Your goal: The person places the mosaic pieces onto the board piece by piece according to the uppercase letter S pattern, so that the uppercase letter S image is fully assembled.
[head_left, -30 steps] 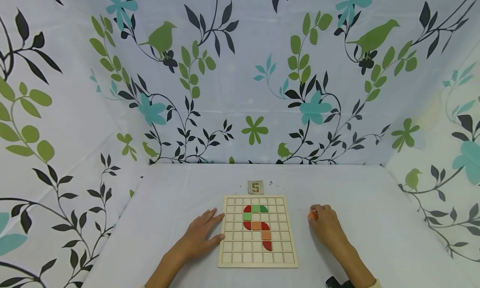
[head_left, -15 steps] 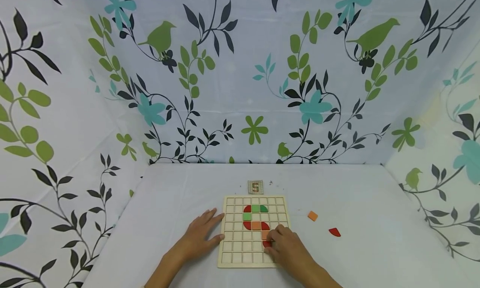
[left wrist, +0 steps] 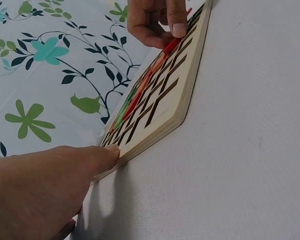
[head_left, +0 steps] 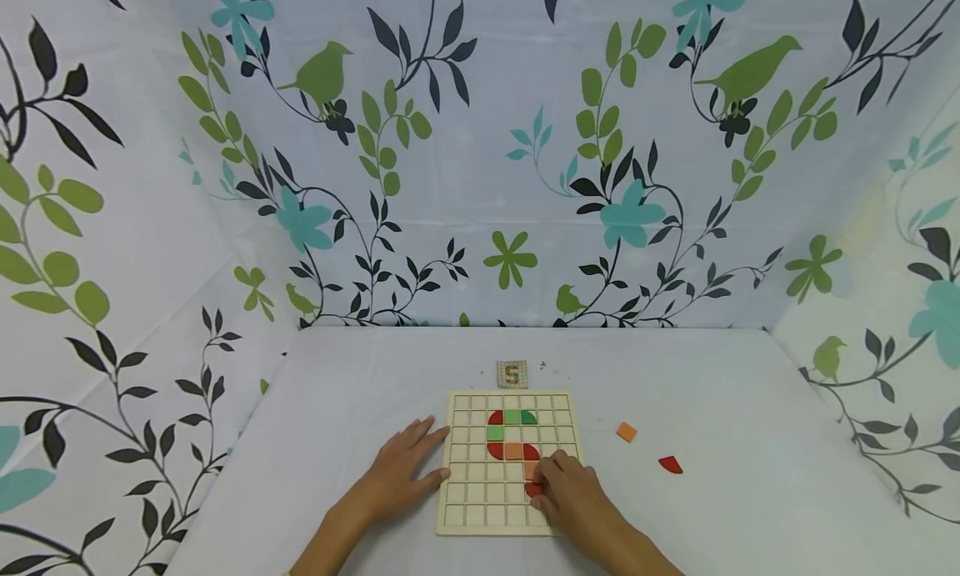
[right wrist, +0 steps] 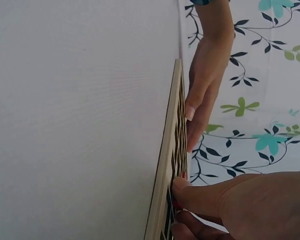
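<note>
A wooden grid board point(head_left: 476, 514) lies on the white table, with red, green and orange tiles set along a curved line in its cells. My left hand point(head_left: 400, 469) rests at the board's left edge, fingers straight, its thumb on the rim in the left wrist view. At the board's right side is my right hand point(head_left: 579, 497), thumb and fingers pinching a rounded red tile point(left wrist: 172, 45) at the lower end of the coloured line. Those fingers partly cover the orange tile point(head_left: 529, 469) just above it.
To the right of the board lie a loose orange square tile point(head_left: 626, 432) and a red quarter-round tile point(head_left: 671, 465). A small card point(head_left: 512, 374) with an S-like figure sits behind the board. A patterned cloth point(head_left: 450, 184) hangs at the table's back.
My right hand has moved left from the loose orange tile to the board and holds the red tile there. The loose orange and red tiles now show uncovered. My left hand has stayed put.
</note>
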A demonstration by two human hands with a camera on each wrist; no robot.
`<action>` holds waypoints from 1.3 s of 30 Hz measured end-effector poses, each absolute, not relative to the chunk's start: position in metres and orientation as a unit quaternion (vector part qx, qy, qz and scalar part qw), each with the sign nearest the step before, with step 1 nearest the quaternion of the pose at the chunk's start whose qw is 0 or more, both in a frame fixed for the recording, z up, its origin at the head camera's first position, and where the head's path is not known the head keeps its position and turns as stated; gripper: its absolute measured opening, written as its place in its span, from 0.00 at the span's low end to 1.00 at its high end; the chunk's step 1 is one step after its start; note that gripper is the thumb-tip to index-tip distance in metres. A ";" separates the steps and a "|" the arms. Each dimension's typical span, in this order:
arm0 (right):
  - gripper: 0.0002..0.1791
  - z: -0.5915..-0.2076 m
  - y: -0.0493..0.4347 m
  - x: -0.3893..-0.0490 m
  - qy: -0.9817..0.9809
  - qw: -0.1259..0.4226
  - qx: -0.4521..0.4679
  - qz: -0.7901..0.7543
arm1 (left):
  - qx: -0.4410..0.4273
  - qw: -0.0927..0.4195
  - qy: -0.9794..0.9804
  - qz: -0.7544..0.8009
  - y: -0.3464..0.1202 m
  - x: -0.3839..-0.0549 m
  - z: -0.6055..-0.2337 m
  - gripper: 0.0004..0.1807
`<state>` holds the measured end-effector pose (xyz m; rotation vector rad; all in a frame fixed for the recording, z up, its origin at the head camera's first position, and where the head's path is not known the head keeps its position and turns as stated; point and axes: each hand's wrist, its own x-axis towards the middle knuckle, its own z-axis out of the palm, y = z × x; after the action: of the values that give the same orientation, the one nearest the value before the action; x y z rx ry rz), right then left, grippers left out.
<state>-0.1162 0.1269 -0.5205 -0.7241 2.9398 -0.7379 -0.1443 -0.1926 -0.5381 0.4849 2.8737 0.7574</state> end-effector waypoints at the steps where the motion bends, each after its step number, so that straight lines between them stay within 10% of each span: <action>1: 0.13 -0.520 0.127 -0.116 0.941 0.012 -0.237 -0.239 | 0.161 0.065 0.952 0.253 -0.192 -0.144 -0.538 0.38; 39: 0.13 -0.525 0.120 -0.108 0.942 -0.078 -0.235 -0.228 | 0.163 0.050 0.953 0.250 -0.194 -0.145 -0.542 0.38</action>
<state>-0.1085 0.1198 -0.5250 -0.7761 3.1160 -0.7539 -0.1447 -0.1938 -0.5417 0.4969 2.9038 0.7601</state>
